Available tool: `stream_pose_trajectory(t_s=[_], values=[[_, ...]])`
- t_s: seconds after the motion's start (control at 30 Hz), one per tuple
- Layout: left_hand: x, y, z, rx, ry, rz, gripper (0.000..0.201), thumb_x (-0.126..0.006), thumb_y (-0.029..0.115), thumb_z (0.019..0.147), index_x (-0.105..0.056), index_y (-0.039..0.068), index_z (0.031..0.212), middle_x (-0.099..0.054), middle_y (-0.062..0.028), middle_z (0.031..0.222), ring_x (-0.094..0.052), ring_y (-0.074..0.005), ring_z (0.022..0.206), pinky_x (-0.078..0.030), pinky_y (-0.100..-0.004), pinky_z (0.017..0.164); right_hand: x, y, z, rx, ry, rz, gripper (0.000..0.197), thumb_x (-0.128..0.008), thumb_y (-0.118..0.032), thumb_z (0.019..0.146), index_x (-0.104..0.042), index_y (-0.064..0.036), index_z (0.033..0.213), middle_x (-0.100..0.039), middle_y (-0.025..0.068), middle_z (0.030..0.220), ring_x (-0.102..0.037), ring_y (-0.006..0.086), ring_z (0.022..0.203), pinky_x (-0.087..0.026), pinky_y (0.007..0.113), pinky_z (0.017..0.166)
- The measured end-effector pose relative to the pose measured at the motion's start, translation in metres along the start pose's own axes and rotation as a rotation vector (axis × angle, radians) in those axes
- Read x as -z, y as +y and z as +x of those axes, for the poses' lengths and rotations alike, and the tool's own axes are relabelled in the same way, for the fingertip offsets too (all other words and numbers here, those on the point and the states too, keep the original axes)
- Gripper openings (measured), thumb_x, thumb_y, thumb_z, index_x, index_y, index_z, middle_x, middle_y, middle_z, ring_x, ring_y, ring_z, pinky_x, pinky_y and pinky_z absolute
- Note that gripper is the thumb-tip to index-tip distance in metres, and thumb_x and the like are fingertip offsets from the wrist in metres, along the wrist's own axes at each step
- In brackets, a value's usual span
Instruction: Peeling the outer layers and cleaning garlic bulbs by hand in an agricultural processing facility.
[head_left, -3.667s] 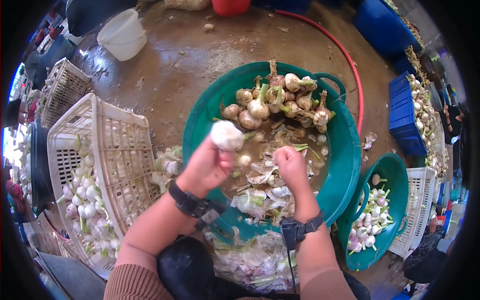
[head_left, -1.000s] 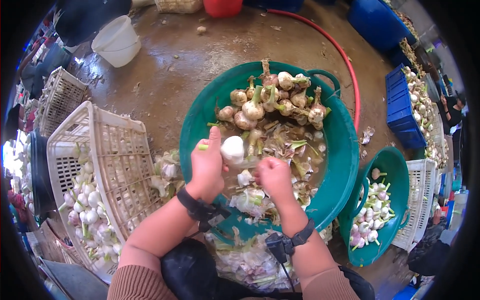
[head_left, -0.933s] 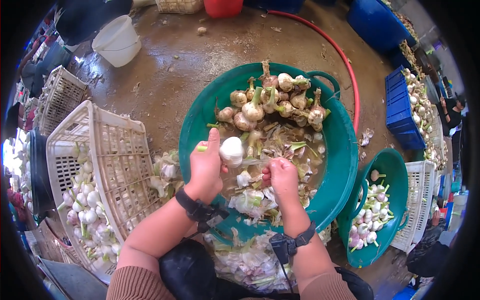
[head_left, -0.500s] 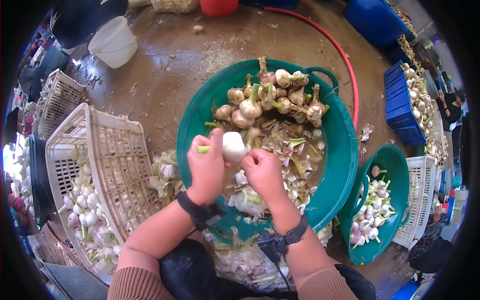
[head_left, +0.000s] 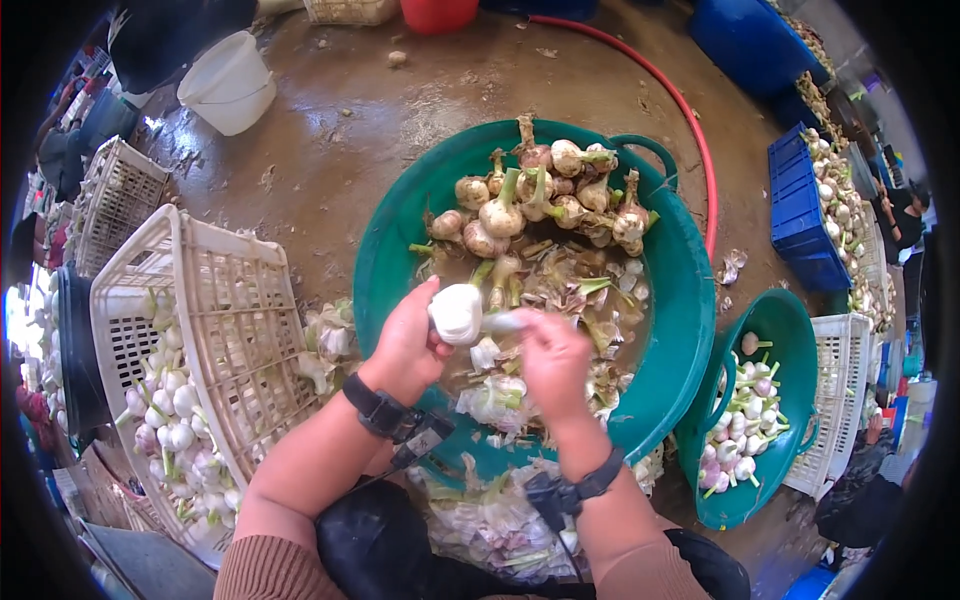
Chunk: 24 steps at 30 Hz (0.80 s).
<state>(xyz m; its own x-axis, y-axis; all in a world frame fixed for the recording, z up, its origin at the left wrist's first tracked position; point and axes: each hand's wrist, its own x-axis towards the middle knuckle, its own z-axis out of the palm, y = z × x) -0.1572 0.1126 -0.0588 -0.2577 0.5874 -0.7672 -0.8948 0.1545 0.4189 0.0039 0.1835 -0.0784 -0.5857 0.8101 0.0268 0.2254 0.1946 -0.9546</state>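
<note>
Wrapped round a smooth white garlic bulb, my left hand holds it over the near left part of a large green tub. Just right of the bulb is my right hand, blurred, with its fingers pinched together. A pale strip, perhaps garlic skin, stretches from these fingers to the bulb; motion smears it. Unpeeled garlic bulbs with stems and soiled skins are heaped at the tub's far side. Below my hands, loose garlic skins lie in murky water.
At left, a pale plastic crate contains garlic bulbs. A smaller green tub with whiter bulbs stands at right, near a blue crate. A red hose curves behind the large tub; a white bucket stands far left.
The bulb has turned in my left hand, and its green stem end no longer shows. My right hand has moved right, away from the bulb, with a pale strip now between them.
</note>
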Motion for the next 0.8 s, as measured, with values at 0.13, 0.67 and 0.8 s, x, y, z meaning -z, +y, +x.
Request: stream_pose_trajectory(t_s=[0.13, 0.67, 0.8], values=[[-0.015, 0.006, -0.008, 0.007, 0.021, 0.019, 0.026, -0.04, 0.033, 0.093, -0.051, 0.01, 0.089, -0.053, 0.0014, 0.06, -0.039, -0.0074, 0.04, -0.03, -0.02, 0.035, 0.047, 0.023, 0.015, -0.438, 0.212, 0.208, 0.035, -0.053, -0.019, 0.088, -0.046, -0.0024, 0.118, -0.059, 0.0101, 0.099, -0.059, 0.0174, 0.085, -0.051, 0.033, 0.065], [-0.002, 0.0, 0.005, -0.287, 0.065, 0.244, 0.022, -0.049, 0.033, 0.09, -0.051, 0.011, 0.084, -0.051, 0.001, 0.076, -0.044, -0.0072, 0.059, -0.037, -0.021, 0.052, -0.045, 0.052, 0.03, -0.131, -0.967, -0.931, 0.049, -0.063, -0.04, 0.073, -0.054, -0.0188, 0.116, -0.059, 0.0139, 0.107, -0.056, 0.0245, 0.099, -0.042, 0.037, 0.087], [0.003, 0.002, 0.004, -0.341, 0.081, 0.39, 0.016, -0.051, 0.026, 0.088, -0.05, 0.011, 0.083, -0.051, 0.0018, 0.078, -0.045, -0.0062, 0.061, -0.038, -0.0206, 0.053, -0.042, 0.089, -0.008, 0.029, -0.966, -1.161, 0.037, -0.062, -0.028, 0.069, -0.059, -0.0189, 0.105, -0.062, 0.0119, 0.097, -0.059, 0.0245, 0.093, -0.039, 0.04, 0.085]])
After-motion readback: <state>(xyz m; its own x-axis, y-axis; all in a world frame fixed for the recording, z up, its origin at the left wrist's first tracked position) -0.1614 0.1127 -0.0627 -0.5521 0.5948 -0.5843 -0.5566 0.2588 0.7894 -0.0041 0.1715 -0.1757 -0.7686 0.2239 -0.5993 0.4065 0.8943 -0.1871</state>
